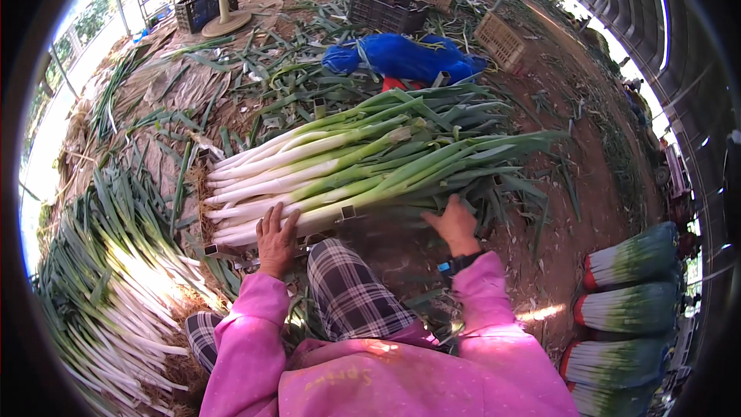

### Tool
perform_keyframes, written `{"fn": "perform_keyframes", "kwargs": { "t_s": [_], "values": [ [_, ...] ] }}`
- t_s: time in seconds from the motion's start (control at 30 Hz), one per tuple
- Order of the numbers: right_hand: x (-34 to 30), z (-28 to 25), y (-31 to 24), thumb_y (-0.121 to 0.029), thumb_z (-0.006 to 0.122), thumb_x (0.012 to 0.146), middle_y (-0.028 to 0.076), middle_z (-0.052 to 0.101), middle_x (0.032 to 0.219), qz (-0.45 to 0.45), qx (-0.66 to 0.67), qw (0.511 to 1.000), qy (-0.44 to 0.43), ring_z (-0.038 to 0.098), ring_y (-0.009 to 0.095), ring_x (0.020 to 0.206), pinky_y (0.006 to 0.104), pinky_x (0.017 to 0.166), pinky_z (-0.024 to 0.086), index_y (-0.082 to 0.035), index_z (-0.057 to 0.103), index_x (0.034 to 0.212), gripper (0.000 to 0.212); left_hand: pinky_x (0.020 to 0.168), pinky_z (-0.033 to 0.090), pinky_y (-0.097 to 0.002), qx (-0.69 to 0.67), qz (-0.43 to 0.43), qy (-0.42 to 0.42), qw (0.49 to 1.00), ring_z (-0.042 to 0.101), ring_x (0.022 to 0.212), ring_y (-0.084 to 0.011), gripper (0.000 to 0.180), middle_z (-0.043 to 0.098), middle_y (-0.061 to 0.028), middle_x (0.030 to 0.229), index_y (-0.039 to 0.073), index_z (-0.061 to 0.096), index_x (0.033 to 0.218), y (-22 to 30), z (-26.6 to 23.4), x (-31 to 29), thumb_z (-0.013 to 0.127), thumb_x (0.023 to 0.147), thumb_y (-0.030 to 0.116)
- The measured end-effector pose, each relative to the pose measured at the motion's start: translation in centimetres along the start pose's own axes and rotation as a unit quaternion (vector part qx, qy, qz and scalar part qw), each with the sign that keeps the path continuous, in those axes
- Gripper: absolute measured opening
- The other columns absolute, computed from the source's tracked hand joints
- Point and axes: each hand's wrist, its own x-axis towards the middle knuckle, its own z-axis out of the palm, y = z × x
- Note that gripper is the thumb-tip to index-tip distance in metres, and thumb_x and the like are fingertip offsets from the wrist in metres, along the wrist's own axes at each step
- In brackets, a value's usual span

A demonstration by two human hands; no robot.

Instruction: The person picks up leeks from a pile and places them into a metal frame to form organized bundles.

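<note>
A thick row of long green onions (332,156) lies crosswise in front of me in a low metal frame, roots to the left and leaves to the right. Short square posts of the frame (348,212) stick up at its near side. My left hand (276,241) rests on the near white stems, its fingers spread. Beside the green leaves at the near right is my right hand (455,226), thumb held away from the fingers, with nothing seen in it. The leaves partly hide its fingertips.
A big heap of loose green onions (116,286) spreads at my left. Bagged bundles (625,310) lie at the right. Beyond the frame are blue netting (409,58), a black crate (386,9), a tan crate (500,40) and a round-based stand (226,23). Leaf scraps litter the soil.
</note>
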Motion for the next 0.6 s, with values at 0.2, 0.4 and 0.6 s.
{"fn": "perform_keyframes", "kwargs": {
  "t_s": [0.2, 0.4, 0.6],
  "values": [
    [1.0, 1.4, 6.6, -0.028, 0.070, 0.075, 0.015, 0.066, 0.098, 0.096, -0.038, 0.994, -0.018, 0.063, 0.035, 0.090, 0.0459, 0.075, 0.051, -0.013, 0.065, 0.101, 0.031, 0.105, 0.028, -0.0516, -0.006, 0.008, -0.011, 1.000, 0.037, 0.130, -0.0353, 0.042, 0.040, -0.0142, 0.142, 0.028, 0.052, 0.131, 0.5, 0.3, 0.3, 0.055, 0.090, 0.022],
    [3.6, -3.6, 6.7, -0.023, 0.069, 0.076, 0.013, 0.068, 0.089, 0.064, 0.006, 0.998, -0.001, 0.064, 0.033, 0.086, 0.0451, 0.074, 0.052, -0.013, 0.072, 0.089, 0.016, 0.104, 0.028, -0.0522, 0.013, 0.016, 0.001, 1.000, 0.037, 0.130, -0.0365, 0.047, 0.040, -0.0151, 0.142, 0.029, 0.048, 0.134, -0.3, 0.2, 0.1, 0.057, 0.089, 0.020],
    [12.0, -9.0, 3.8, -0.023, 0.069, 0.074, 0.013, 0.069, 0.095, 0.033, -0.128, 0.978, -0.158, 0.066, 0.032, 0.091, 0.0433, 0.078, 0.052, -0.013, 0.073, 0.092, 0.021, 0.105, 0.028, -0.0519, 0.010, 0.012, -0.011, 1.000, 0.036, 0.130, -0.0365, 0.046, 0.039, -0.0151, 0.143, 0.028, 0.049, 0.133, -0.8, -0.2, -0.2, 0.057, 0.089, 0.021]
  ]
}}
